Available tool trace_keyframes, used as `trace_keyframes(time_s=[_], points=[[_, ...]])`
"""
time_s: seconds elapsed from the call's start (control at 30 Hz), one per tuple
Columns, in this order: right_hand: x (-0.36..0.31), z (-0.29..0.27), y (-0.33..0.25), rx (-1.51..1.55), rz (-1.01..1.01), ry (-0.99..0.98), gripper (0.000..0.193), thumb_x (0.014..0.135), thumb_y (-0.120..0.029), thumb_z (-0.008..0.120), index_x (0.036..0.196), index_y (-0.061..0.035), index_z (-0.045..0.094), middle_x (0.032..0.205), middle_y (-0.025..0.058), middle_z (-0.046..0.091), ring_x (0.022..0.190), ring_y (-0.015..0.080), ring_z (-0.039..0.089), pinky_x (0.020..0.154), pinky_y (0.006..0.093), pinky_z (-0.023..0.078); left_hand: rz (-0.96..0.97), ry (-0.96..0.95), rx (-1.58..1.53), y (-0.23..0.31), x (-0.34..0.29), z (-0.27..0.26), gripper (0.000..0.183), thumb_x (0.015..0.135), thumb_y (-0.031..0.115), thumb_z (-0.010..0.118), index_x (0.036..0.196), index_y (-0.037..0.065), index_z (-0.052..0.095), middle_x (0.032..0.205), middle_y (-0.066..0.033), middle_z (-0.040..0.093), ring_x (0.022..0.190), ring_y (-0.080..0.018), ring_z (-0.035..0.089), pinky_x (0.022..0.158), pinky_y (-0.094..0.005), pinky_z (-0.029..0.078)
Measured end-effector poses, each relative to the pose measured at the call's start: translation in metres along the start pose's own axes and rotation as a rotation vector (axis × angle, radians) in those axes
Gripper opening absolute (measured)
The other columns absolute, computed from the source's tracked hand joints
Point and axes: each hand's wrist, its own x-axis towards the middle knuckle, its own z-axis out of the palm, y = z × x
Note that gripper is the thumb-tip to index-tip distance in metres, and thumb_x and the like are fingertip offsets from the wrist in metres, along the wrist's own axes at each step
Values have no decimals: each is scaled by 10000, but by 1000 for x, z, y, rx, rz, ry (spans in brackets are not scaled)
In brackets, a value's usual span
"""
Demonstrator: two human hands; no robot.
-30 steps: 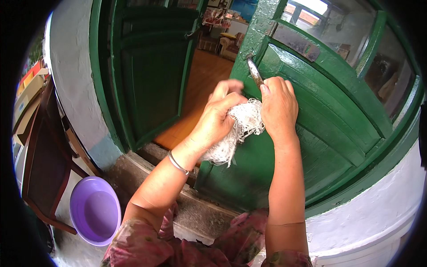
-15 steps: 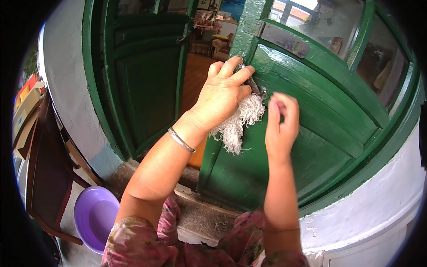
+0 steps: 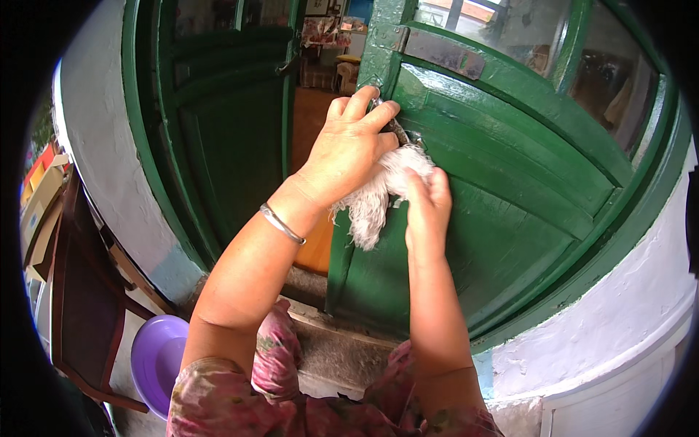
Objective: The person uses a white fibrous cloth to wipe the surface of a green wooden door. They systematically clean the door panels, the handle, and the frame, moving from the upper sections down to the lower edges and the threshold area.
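Two hands meet at a worn metal handle (image 3: 400,134), 1 o'clock on the green door (image 3: 524,240). The left hand (image 3: 346,138) curls its fingers over it; at 4 o'clock from that, the right hand (image 3: 428,204) pinches the white rag (image 3: 370,213). Draped toward 6 o'clock beneath the handle, the rag looks light and limp, best gripped by its bunched middle.
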Motion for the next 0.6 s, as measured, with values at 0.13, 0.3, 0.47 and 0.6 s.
trace_keyframes(time_s=[0.13, 0.3, 0.47, 0.6], points=[[5, -45, -47, -110, -146, 268, 289, 937, -66, 536, 1214, 8, 501, 1142, 107, 606, 983, 187, 610, 856, 300, 493, 128, -121, -80, -19, 9, -24, 395, 605, 341, 815, 884, 122, 641, 1219, -34, 562, 1226, -341, 415, 970, -434, 337], [-3, -45, -111, -86, -146, 396, 354, 963, -76, 483, 1301, 15, 434, 1165, 134, 593, 988, 207, 609, 867, 363, 491, 70, -64, 23, -24, 13, -15, 213, 720, 71, 681, 914, 116, 606, 1154, -26, 582, 1155, -274, 475, 925, -411, 361], [12, -86, -128, 72, -221, 39, 354, 972, -221, 501, 1247, 0, 480, 1105, 152, 598, 885, 251, 628, 737, 381, 530, -21, 161, 258, -3, 19, -9, 241, 725, 31, 622, 937, 134, 675, 1285, -64, 529, 1186, -269, 465, 954, -425, 352], [20, -94, -148, -32, -262, -142, 279, 936, -190, 570, 1151, -14, 551, 994, 119, 609, 855, 196, 611, 725, 314, 520, -159, 277, 138, -8, 14, 8, 272, 689, -33, 650, 915, 115, 678, 1320, -104, 494, 1213, -321, 441, 966, -436, 348]])
